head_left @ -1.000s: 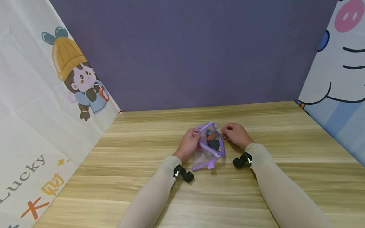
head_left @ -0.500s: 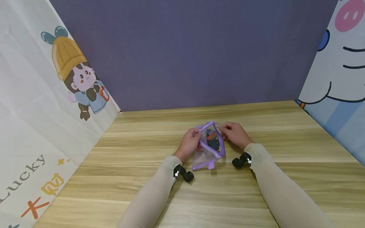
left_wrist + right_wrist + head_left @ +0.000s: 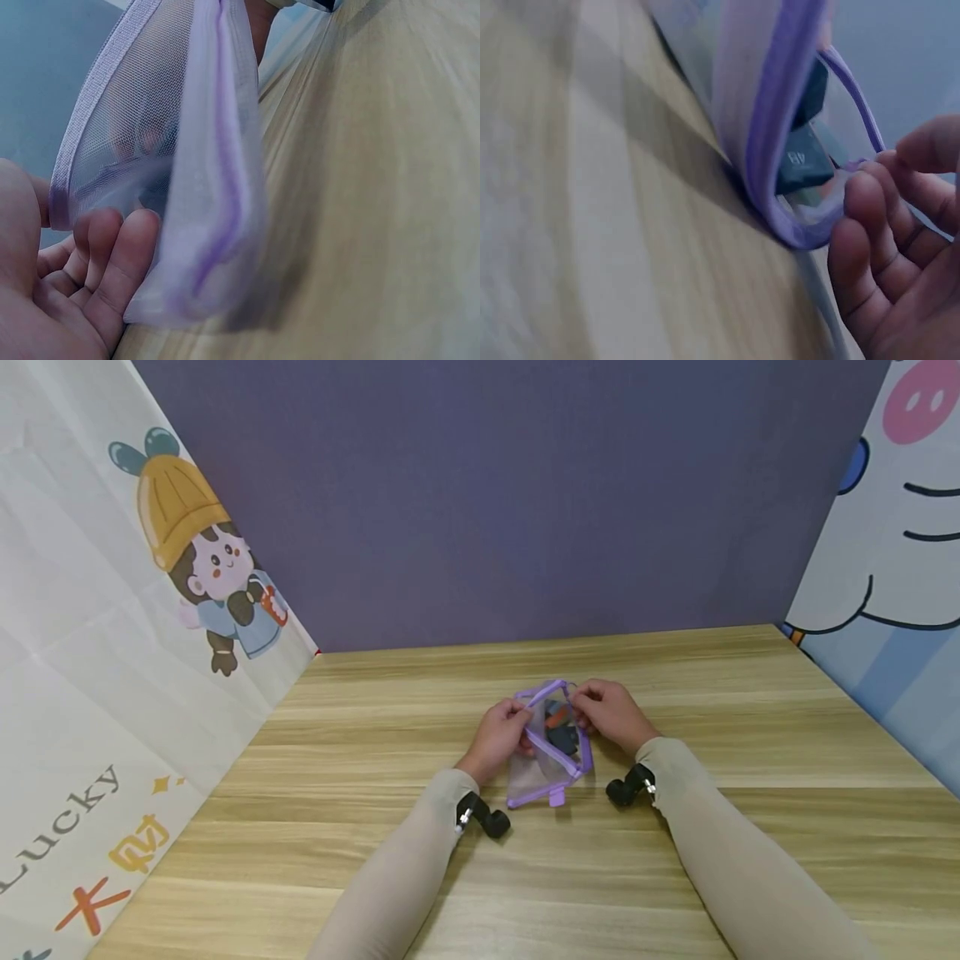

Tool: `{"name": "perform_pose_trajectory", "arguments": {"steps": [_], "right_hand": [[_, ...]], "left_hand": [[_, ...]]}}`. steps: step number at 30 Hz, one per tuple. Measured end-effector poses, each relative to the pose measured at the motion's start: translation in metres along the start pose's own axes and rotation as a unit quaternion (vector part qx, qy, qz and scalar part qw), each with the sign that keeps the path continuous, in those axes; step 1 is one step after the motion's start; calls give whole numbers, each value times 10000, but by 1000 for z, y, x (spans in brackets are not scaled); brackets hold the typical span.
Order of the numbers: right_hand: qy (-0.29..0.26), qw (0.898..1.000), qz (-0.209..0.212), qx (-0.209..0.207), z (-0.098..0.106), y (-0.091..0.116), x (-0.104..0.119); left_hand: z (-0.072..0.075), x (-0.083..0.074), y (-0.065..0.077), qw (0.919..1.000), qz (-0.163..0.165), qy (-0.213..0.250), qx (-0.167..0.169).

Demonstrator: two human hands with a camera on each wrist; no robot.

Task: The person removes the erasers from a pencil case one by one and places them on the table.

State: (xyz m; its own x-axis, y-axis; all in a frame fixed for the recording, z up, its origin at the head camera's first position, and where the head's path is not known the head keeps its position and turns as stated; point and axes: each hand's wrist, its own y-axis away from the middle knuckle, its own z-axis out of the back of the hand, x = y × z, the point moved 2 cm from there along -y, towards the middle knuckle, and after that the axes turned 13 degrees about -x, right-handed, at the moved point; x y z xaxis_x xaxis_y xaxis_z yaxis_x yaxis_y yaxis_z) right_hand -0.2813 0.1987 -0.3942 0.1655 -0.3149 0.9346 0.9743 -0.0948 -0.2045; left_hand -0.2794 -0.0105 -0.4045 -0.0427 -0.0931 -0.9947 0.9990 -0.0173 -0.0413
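A mesh zipper pouch point(image 3: 534, 770) with purple trim stands unzipped on the table, its mouth spread towards the right. Inside lie dark items point(image 3: 562, 740) and an orange-red piece point(image 3: 557, 718). The right wrist view shows a dark green block marked 4B point(image 3: 804, 159) within. My left hand point(image 3: 498, 739) pinches the pouch's left rim between thumb and fingers, with the other fingers against the mesh. My right hand point(image 3: 613, 714) has thumb and forefinger together on the far right rim, near the zipper end. The left fingertips partly hide behind the mesh in the head view.
The wood-grain table point(image 3: 360, 827) extends around the pouch on all sides. A dark purple panel point(image 3: 510, 510) rises at its back edge. Printed cloths hang at left point(image 3: 75, 568) and right point(image 3: 900, 560). Black wrist-camera mounts point(image 3: 491, 822) sit on both sleeves.
My right hand has moved slightly left, from just beside the pouch to its far right rim, where the fingertips now meet it. The left hand and the pouch have hardly moved.
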Motion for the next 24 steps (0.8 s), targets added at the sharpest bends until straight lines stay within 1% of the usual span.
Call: {"name": "perform_pose_trajectory", "arguments": {"steps": [3,7,13,16,24], "right_hand": [[138,9998,93,114,-2,2,3],[172,9995,111,229,-4,4,5],[369,9988,142,273,-7,4,6],[532,9981,205,249,-8,3,6],[1058,9936,384,15,-12,3,10]], "left_hand": [[0,1,-1,10000,0,14,-13],[0,2,-2,10000,15,54,-38],[-1,1,-2,10000,27,77,-23],[-1,1,-2,10000,14,92,8],[0,-1,0,9999,-15,74,119]]}}
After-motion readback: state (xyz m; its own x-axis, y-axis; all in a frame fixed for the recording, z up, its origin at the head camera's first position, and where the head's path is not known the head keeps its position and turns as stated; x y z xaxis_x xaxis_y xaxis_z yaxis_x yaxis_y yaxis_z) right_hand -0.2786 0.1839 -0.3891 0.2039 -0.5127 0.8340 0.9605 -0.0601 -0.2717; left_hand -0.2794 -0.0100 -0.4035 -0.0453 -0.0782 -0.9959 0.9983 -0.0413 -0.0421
